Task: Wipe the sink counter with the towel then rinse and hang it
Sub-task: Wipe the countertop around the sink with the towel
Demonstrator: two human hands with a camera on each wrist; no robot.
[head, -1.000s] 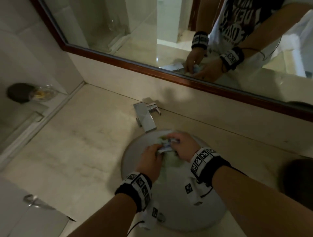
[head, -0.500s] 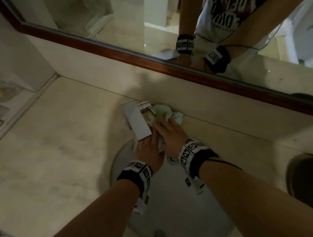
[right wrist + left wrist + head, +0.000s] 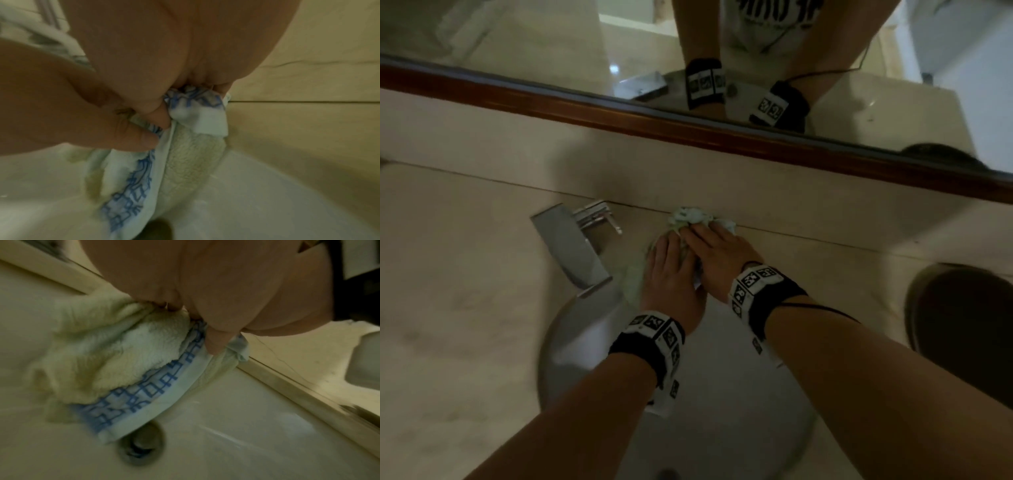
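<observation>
Towel (image 3: pixel 690 216) moved right of faucet (image 3: pixel 573 248), left hand (image 3: pixel 671 277), right hand (image 3: pixel 720 262) clutching it, by wall (image 3: pixel 585 164)

Bunched pale-green towel (image 3: pixel 690 219) draped over counter (image 3: pixel 465 291) edge into sink (image 3: pixel 578 342)

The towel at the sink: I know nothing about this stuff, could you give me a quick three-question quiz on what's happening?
1. True or false: the towel is hanging on a rail.
2. For the person, the towel lies on which side of the faucet? A left, B right, C on top.
3. How many hands touch the towel?
Key: 1 false; 2 B; 3 two, the left hand and the right hand.
</observation>
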